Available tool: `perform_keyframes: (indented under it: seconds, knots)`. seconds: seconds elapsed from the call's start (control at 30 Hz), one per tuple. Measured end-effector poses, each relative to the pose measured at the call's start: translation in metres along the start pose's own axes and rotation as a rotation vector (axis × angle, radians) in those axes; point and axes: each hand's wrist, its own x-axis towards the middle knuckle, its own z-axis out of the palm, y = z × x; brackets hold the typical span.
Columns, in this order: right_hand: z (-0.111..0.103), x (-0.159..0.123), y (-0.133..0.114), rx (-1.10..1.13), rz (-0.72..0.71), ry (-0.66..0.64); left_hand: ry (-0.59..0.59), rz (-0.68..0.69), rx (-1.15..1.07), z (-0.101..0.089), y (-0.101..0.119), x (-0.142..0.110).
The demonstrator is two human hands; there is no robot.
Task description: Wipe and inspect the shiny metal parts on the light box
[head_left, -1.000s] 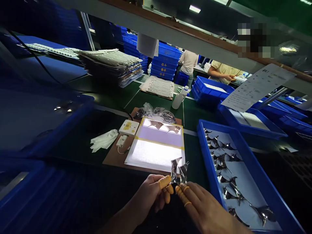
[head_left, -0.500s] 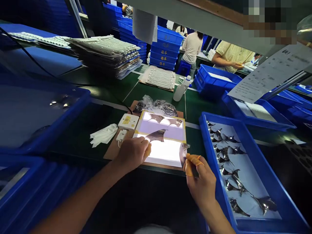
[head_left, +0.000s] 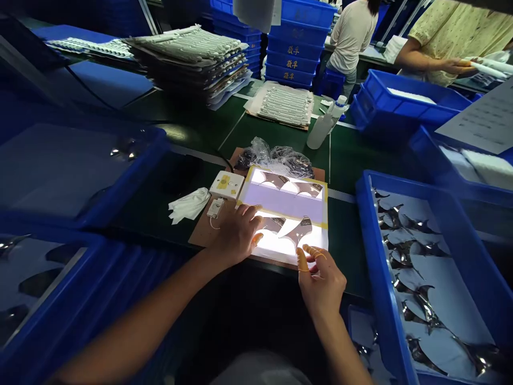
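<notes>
Head view. Lower middle of the frame: a left hand [head_left: 236, 233], open and flat, its grip empty, fingers spread over a lit light panel [head_left: 288, 206] framed in yellow tape. Just to the right and lower, a right hand [head_left: 320, 280], grip open and loosely curled, no hold visible, with orange finger cots [head_left: 303, 262] on the fingertips. Between the two hands, a curved shiny metal piece [head_left: 295, 231] flat on the panel's bright lower part, its lower tip just beside the right fingertips. A second curved piece [head_left: 273, 224] directly at the left fingertips, partly hidden. Two more along the panel's upper part [head_left: 272, 179] [head_left: 308, 188].

Left of the panel, a white switch box [head_left: 223, 184] and a crumpled white cloth [head_left: 189, 205]. Above it, a clear plastic bag [head_left: 276, 159]. Lower right of the frame, a blue plastic tray [head_left: 366, 240] full of similar pieces. Upper middle, stacked blue crates [head_left: 294, 53]. Upper right, a co-worker's hand [head_left: 455, 66].
</notes>
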Motion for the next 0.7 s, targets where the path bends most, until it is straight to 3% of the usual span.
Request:
perform_keyframes:
  seconds: [0.1,0.27,0.37,0.5,0.7]
  knots:
    - [-0.004,0.025,0.005,0.002,0.113,0.007,-0.019,0.0,-0.053,0.007,-0.007,0.004]
    - [0.008,0.064,0.025,0.152,0.322,-0.275,-0.012,-0.042,-0.046,0.001,-0.015,0.007]
    - [0.014,0.057,0.023,0.368,0.476,-0.357,-0.011,-0.061,-0.034,-0.001,-0.021,0.01]
    - [0.017,0.03,0.002,0.674,0.679,-0.388,-0.067,-0.014,-0.001,0.003,-0.023,0.024]
    - [0.026,0.018,-0.019,0.864,0.815,-0.311,-0.162,0.123,-0.038,0.0,-0.016,0.043]
